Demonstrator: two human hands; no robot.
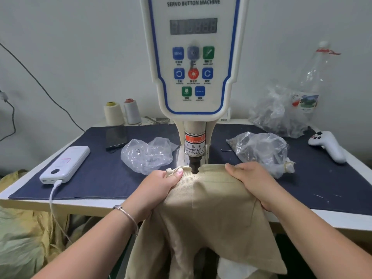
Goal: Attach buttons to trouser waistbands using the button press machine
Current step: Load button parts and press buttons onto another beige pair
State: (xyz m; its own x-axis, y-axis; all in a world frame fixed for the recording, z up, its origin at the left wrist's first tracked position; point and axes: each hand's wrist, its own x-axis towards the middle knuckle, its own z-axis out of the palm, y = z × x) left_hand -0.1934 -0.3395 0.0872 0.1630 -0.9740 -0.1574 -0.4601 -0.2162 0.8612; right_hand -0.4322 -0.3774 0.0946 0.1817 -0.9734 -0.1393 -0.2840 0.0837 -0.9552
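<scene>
Matt beige twill trousers (pixel 209 208), glossy white plastic machine (pixel 193 57), crinkled clear plastic bags (pixel 147 154).

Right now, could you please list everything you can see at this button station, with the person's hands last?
Button press machine: one, white and blue, centre back.
Trousers: one, beige, waistband under the press head.
Table mat: one, navy, on the tabletop.
Power bank: one, white, left, cable plugged in.
Phone: one, black, behind the power bank.
Thread cones: two, cream and white, back left.
Plastic bags: three, clear, either side of the machine.
Controller: one, white, far right.
Left hand: grips the waistband.
Right hand: grips the waistband.
</scene>
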